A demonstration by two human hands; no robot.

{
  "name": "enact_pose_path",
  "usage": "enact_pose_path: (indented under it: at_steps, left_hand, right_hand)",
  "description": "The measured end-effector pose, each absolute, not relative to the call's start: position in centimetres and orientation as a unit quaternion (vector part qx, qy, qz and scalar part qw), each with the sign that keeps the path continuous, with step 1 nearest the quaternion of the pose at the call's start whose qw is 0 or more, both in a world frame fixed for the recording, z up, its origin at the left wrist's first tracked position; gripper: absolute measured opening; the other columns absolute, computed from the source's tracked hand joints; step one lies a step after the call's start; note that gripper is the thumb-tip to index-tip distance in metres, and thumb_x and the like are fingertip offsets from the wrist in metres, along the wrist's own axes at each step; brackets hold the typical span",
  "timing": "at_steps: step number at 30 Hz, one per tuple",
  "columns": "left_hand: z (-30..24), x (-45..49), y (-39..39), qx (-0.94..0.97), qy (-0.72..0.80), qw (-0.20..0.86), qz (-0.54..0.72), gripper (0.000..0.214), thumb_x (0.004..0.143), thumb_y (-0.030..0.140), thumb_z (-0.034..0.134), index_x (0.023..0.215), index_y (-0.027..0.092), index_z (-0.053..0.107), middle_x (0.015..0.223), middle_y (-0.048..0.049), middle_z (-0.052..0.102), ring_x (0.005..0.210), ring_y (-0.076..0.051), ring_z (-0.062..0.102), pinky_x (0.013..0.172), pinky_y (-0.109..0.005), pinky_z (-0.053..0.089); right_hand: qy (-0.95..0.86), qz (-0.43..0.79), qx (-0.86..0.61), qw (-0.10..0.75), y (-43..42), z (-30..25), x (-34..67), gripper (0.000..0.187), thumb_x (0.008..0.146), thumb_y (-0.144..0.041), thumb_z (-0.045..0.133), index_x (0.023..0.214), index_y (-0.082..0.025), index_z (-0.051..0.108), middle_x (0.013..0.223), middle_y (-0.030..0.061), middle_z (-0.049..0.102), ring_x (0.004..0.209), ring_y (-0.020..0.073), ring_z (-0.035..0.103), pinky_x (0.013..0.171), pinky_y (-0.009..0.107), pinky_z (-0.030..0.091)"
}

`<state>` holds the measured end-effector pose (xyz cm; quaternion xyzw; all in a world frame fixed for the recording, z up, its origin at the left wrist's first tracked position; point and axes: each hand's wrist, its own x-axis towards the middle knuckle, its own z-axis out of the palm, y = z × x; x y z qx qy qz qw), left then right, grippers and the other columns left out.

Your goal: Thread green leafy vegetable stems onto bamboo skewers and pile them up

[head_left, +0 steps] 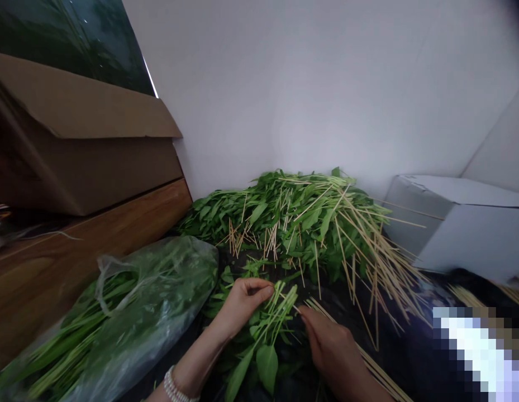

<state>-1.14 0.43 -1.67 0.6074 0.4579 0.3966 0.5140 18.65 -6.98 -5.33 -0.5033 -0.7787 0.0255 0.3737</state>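
My left hand, wearing a pearl bracelet at the wrist, is closed in a pinch at the cut ends of several green leafy stems. Their leaves hang down toward me. Just right of them, my right hand is closed, thumb and finger pinching a thin bamboo skewer whose tip points at the stems; most of it is hidden by the hand. Loose bamboo skewers lie beneath and beside my right hand. More leafy greens are under and behind my left hand.
Against the white wall is a large pile of skewered greens, sticks jutting right and forward. A clear plastic bag of greens lies left. A cardboard box rests on a wooden surface; a white box stands right.
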Motion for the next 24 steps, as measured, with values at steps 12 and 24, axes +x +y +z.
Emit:
enact_pose_path:
  at_steps: [12, 24]
  left_hand:
    - [0.1, -1.0, -1.3, 0.671, 0.430, 0.404, 0.449, 0.040, 0.095, 0.045, 0.039, 0.116, 0.019, 0.062, 0.106, -0.0086, 0.069, 0.098, -0.022, 0.063, 0.090, -0.034, 0.046]
    - [2.7, -3.3, -1.0, 0.698, 0.280, 0.646, 0.130, 0.037, 0.081, 0.053, 0.060, 0.095, 0.021, 0.075, 0.088, -0.0045, 0.071, 0.094, -0.020, 0.064, 0.089, -0.029, 0.047]
  right_hand:
    - [-0.765, -0.014, -0.506, 0.399, -6.6, -5.5, 19.3, 0.027, 0.093, -0.014, 0.034, 0.104, -0.020, 0.058, 0.091, 0.0040, 0.072, 0.074, 0.0137, 0.070, 0.063, 0.021, 0.053]
    - [-0.833, -0.142, -0.414, 0.337, -7.3, -4.4, 19.1, 0.036, 0.088, -0.007, 0.032, 0.107, -0.016, 0.061, 0.072, 0.0031, 0.068, 0.052, 0.0130, 0.062, 0.049, 0.023, 0.046]
